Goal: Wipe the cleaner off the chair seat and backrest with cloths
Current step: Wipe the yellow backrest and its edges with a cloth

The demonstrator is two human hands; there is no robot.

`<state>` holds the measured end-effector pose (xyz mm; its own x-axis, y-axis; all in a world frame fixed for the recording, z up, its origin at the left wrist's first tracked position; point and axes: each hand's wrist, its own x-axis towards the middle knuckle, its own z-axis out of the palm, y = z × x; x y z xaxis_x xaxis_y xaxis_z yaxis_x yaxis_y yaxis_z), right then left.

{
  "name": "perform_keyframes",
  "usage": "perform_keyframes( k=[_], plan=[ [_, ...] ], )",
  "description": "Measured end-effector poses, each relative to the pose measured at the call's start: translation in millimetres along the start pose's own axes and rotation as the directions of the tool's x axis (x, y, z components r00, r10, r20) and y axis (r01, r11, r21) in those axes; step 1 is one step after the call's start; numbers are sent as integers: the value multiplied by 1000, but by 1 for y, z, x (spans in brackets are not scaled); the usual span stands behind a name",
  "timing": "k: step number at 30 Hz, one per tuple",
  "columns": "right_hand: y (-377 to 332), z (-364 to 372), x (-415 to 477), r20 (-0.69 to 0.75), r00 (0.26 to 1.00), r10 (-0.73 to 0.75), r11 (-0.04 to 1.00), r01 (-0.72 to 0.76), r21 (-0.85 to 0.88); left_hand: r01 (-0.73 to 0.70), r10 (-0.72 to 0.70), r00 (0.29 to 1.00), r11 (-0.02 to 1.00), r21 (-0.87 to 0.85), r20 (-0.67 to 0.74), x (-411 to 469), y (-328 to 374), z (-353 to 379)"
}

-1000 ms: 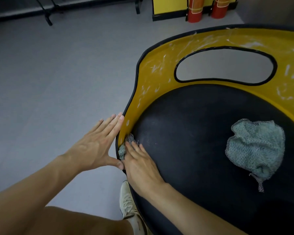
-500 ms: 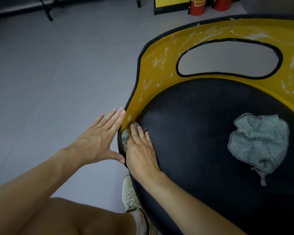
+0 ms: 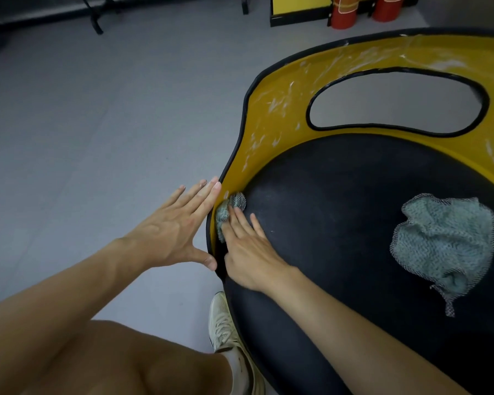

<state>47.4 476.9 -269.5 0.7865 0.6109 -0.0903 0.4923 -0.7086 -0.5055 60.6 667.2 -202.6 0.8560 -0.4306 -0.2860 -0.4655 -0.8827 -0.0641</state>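
Grey floor [image 3: 97,124] fills the left half of the view, with black metal legs [image 3: 93,18] standing along its far edge. A bare knee [image 3: 111,360] shows at the bottom left. The left hand [image 3: 171,232] lies flat with its fingers straight and close together, fingertips and thumb touching the outer black rim of the chair's left edge; it holds nothing. Just inside that rim, a small bunched cloth [image 3: 226,209] sits where the seat meets the low end of the backrest. The right hand [image 3: 248,252] presses down on this cloth with straight, slightly spread fingers, its palm resting on the seat's left edge. Below it, a pale shoe [image 3: 223,323] stands on the floor against the seat's near edge. The black seat [image 3: 340,223] spreads out to the right. The yellow backrest [image 3: 274,155] curves round its far edge, marked with white streaks of cleaner [image 3: 274,105] and pierced by an oval opening [image 3: 397,101]. Beyond it stand a yellow panel [image 3: 297,4] and two red cylinders [image 3: 342,12]. A second, larger cloth [image 3: 445,240] lies crumpled on the right part of the seat, well apart from both hands.
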Motion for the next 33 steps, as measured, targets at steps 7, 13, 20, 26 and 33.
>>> perform_keyframes(
  k=[7, 13, 20, 26, 33],
  plan=[
    [-4, 4, -24, 41, 996, -80, 989, 74, 125, -5, 5, 1000, 1000, 1, -10, -1, 2, -1],
    [7, -1, -8, 70, 994, -80, 996, 77, 36, -33, 34, 999, 998, 59, -15, 1, -4, -1],
    [19, -18, 32, 10, 997, 77, 992, -78, 104, -18, 18, 1000, 999, 49, 5, 3, -3, 0],
    [-9, -1, -3, -2, 1000, 19, 970, -18, 243, -31, 31, 1000, 999, 40, 1, 4, -3, -2],
    [13, -14, 26, 41, 999, 34, 986, -40, 160, -29, 29, 1000, 999, 36, 4, 5, -4, -1]
  ],
)
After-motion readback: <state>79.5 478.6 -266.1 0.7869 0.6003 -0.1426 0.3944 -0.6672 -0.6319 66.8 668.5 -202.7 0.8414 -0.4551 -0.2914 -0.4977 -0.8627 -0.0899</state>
